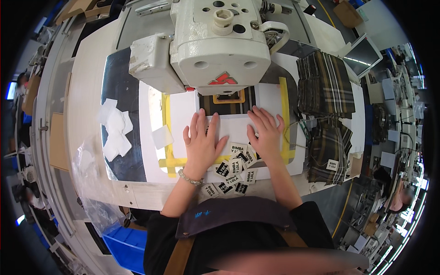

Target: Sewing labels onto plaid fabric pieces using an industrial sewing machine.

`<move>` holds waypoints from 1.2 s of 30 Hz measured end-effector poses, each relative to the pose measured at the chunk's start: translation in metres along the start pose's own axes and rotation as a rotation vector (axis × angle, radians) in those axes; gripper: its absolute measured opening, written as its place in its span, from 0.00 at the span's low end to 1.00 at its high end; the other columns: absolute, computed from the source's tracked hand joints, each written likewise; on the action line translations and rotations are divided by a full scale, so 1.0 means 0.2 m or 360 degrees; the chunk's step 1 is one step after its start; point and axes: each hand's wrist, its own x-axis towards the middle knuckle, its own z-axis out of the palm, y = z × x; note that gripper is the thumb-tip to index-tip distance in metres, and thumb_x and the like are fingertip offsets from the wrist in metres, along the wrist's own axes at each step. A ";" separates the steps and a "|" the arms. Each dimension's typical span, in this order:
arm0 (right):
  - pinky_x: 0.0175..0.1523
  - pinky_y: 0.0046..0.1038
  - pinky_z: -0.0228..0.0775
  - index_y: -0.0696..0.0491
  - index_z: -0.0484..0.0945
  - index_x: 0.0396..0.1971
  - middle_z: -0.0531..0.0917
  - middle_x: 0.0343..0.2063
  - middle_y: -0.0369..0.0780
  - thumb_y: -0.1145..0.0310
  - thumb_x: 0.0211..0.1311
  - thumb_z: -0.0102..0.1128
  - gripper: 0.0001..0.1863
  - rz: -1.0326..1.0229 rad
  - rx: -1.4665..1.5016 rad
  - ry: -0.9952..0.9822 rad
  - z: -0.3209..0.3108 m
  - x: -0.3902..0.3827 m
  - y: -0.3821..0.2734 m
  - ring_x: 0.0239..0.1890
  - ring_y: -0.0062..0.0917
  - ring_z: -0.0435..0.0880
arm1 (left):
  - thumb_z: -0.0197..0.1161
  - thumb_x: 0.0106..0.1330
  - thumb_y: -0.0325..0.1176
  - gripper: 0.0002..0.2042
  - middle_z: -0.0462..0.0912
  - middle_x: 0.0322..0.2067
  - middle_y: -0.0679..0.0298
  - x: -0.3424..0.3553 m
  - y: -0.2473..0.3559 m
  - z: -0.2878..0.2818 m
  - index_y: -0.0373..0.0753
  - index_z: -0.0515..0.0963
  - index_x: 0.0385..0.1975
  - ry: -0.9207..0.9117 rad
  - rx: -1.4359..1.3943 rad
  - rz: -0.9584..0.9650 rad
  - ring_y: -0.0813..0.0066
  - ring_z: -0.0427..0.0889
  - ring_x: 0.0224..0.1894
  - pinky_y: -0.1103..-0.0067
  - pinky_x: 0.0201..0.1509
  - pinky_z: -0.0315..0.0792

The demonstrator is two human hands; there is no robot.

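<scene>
A striped dark brown fabric piece [224,110] lies flat under the head of a white sewing machine [220,59]. A yellow-edged rectangular clamp frame [216,100] sits on the fabric beneath the head. My left hand [201,140] rests palm down, fingers spread, its fingertips at the fabric's near left corner. Across from it, my right hand [266,135] lies with fingers stretched out at the near right corner. Neither hand grips anything. Between my wrists spreads a loose heap of small square labels [235,167], some pale and some black. Machine parts hide the fabric's far side.
Stacked striped fabric pieces [325,85] stand on the right, with more striped pieces [327,146] nearer me, one bearing a label. White paper-like squares [116,128] lie on the left. Yellow tape [285,119] borders the white work plate. A blue bin [126,247] is below left.
</scene>
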 end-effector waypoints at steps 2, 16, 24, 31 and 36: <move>0.66 0.42 0.46 0.48 0.79 0.46 0.79 0.52 0.33 0.68 0.53 0.62 0.18 0.0006 0.0029 0.0010 0.00 0.01 -0.01 0.56 0.24 0.74 | 0.58 0.61 0.53 0.29 0.64 0.64 0.55 0.00 0.00 0.01 0.48 0.68 0.61 0.0070 0.0040 0.0005 0.61 0.60 0.66 0.64 0.66 0.44; 0.65 0.43 0.46 0.48 0.79 0.46 0.80 0.51 0.34 0.68 0.53 0.61 0.18 -0.0007 0.0026 0.0070 -0.01 -0.01 0.01 0.56 0.24 0.75 | 0.61 0.60 0.49 0.29 0.68 0.59 0.59 0.00 -0.01 0.01 0.45 0.68 0.60 0.0105 -0.0046 0.0026 0.58 0.60 0.64 0.62 0.64 0.46; 0.65 0.42 0.47 0.47 0.78 0.49 0.77 0.55 0.35 0.68 0.54 0.62 0.20 0.0015 0.0087 0.0109 -0.08 -0.06 0.01 0.54 0.24 0.75 | 0.60 0.61 0.49 0.29 0.69 0.59 0.61 -0.04 -0.06 -0.08 0.45 0.67 0.61 -0.0034 -0.0115 0.0039 0.58 0.61 0.65 0.59 0.67 0.45; 0.61 0.38 0.48 0.47 0.77 0.50 0.76 0.49 0.34 0.66 0.52 0.65 0.23 0.0190 -0.0160 0.0195 -0.19 -0.36 0.13 0.46 0.25 0.76 | 0.63 0.60 0.45 0.27 0.72 0.57 0.60 -0.21 -0.10 -0.21 0.44 0.69 0.59 -0.0112 -0.0088 0.0049 0.59 0.64 0.63 0.60 0.66 0.48; 0.58 0.36 0.48 0.46 0.77 0.48 0.75 0.44 0.33 0.61 0.49 0.69 0.24 0.0284 -0.0034 0.0188 -0.20 -0.28 0.07 0.46 0.25 0.74 | 0.64 0.58 0.43 0.25 0.74 0.52 0.61 -0.23 -0.08 -0.15 0.43 0.72 0.55 -0.0011 -0.0200 0.0078 0.61 0.68 0.58 0.63 0.61 0.54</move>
